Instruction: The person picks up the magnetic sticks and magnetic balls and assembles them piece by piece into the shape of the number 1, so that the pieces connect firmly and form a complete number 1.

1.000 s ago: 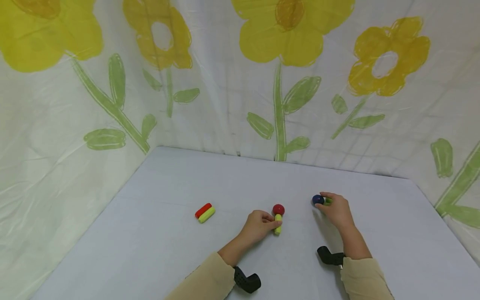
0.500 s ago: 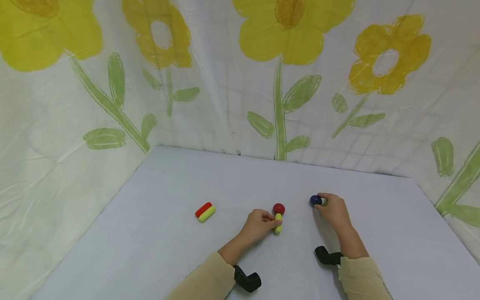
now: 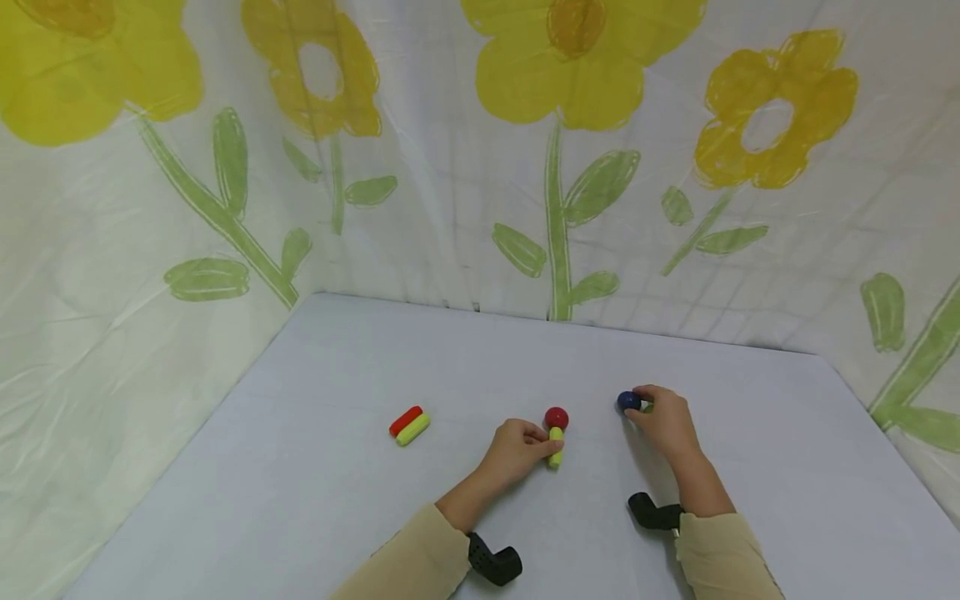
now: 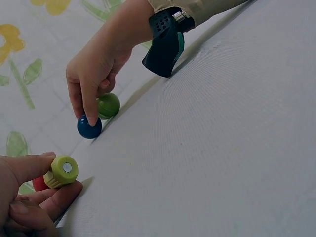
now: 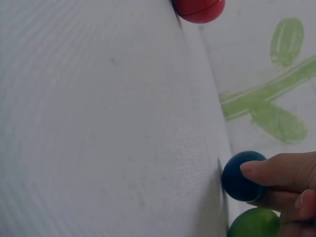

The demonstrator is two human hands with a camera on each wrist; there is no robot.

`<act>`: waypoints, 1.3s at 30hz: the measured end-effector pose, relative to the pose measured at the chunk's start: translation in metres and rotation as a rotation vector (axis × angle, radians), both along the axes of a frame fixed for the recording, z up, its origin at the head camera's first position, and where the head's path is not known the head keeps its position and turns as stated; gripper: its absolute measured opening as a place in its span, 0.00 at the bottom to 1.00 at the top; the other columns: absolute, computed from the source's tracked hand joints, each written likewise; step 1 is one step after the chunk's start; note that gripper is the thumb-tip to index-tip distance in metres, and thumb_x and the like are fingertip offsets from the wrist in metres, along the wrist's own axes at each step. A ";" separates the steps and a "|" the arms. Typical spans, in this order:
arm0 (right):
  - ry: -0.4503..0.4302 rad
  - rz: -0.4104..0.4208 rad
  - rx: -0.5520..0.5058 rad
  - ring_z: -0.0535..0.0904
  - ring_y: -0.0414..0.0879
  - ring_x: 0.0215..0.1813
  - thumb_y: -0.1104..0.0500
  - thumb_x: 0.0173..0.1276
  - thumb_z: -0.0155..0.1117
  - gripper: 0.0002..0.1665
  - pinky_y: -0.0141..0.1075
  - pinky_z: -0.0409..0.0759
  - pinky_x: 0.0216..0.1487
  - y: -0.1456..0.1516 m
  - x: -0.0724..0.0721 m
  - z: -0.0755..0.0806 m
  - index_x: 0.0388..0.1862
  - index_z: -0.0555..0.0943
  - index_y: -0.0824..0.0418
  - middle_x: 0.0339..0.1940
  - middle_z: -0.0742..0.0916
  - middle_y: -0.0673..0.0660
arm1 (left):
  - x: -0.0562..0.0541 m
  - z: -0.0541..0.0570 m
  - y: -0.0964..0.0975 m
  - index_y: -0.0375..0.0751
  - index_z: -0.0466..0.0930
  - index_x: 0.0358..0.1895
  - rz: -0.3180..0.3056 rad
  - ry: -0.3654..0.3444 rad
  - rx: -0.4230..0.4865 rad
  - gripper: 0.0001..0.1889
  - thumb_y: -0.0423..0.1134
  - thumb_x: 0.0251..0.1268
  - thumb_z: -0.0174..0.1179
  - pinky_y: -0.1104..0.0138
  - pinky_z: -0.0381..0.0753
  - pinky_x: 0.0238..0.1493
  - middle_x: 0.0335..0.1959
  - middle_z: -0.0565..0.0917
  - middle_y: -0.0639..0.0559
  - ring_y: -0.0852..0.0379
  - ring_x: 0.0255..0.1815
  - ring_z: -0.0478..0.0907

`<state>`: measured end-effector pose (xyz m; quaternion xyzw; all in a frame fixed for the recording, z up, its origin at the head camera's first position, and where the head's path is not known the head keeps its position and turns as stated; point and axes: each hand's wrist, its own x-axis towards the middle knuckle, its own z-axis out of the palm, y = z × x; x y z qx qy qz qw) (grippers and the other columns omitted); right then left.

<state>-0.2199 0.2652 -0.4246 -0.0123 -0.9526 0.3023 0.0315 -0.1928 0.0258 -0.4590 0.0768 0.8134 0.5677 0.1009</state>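
Note:
My left hand [image 3: 516,452] pinches a yellow-green rod [image 3: 555,447] between thumb and fingers. A silvery disc shows in the rod's near end in the left wrist view. Against its far end, in the head view, sits a red ball [image 3: 557,418]. To the right, my right hand [image 3: 667,419] holds a blue ball [image 5: 243,177] between thumb and fingers, low over the tabletop. Close beside the blue ball, under the curled fingers, is a green ball [image 4: 108,105]; whether the two balls touch is unclear. The right wrist view shows part of the red ball [image 5: 200,7] at its top.
A red rod [image 3: 406,421] and another yellow-green rod [image 3: 413,429] lie side by side at the left on the white table [image 3: 315,492]. Behind the table hangs a white curtain [image 3: 442,250] with painted yellow flowers. Black wrist mounts [image 3: 497,563] project from both sleeves.
My right hand has shifted slightly left with the blue ball, toward the red ball, and the green ball has come along. The left hand and its rod stay in place.

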 end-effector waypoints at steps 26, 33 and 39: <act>-0.006 0.003 0.007 0.69 0.71 0.61 0.62 0.64 0.68 0.26 0.58 0.68 0.60 -0.001 0.004 0.004 0.56 0.76 0.77 0.58 0.77 0.77 | 0.002 0.001 0.000 0.29 0.83 0.34 -0.009 0.000 0.003 0.12 0.38 0.59 0.69 0.70 0.72 0.27 0.25 0.81 0.52 0.61 0.27 0.73; 0.055 0.047 0.002 0.70 0.70 0.61 0.62 0.63 0.69 0.25 0.58 0.67 0.60 -0.004 0.013 0.012 0.54 0.77 0.77 0.55 0.80 0.75 | 0.002 0.001 0.001 0.30 0.83 0.33 -0.003 -0.002 -0.004 0.12 0.38 0.59 0.69 0.70 0.72 0.27 0.25 0.81 0.52 0.61 0.27 0.73; 0.074 0.079 0.017 0.74 0.68 0.56 0.61 0.63 0.69 0.25 0.57 0.72 0.55 -0.009 0.025 0.021 0.54 0.77 0.77 0.55 0.79 0.75 | 0.000 0.000 0.000 0.30 0.83 0.33 -0.001 0.001 -0.004 0.12 0.38 0.59 0.69 0.70 0.71 0.27 0.25 0.81 0.52 0.61 0.26 0.73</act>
